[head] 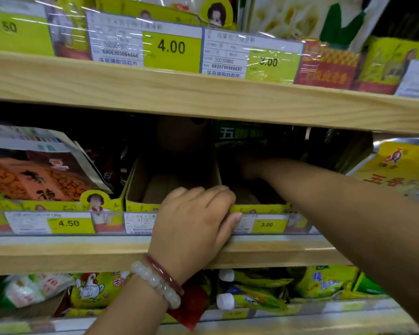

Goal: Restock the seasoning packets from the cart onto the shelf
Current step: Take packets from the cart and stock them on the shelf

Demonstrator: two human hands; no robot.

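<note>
Nearest me, my left hand (194, 221) curls over the front lip of the yellow box (140, 204) on the shelf (82, 252), gripping it. At one o'clock beyond it, my right hand (248, 168) reaches deep into the dark neighbouring box; its fingers are hidden. Green packets (239, 134) stand at twelve o'clock from it, nearer that hand.

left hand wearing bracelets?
Yes, two bracelets, one pale beaded and one dark red, sit on the wrist of the left hand, which grips the front edge of the cardboard box.
</note>
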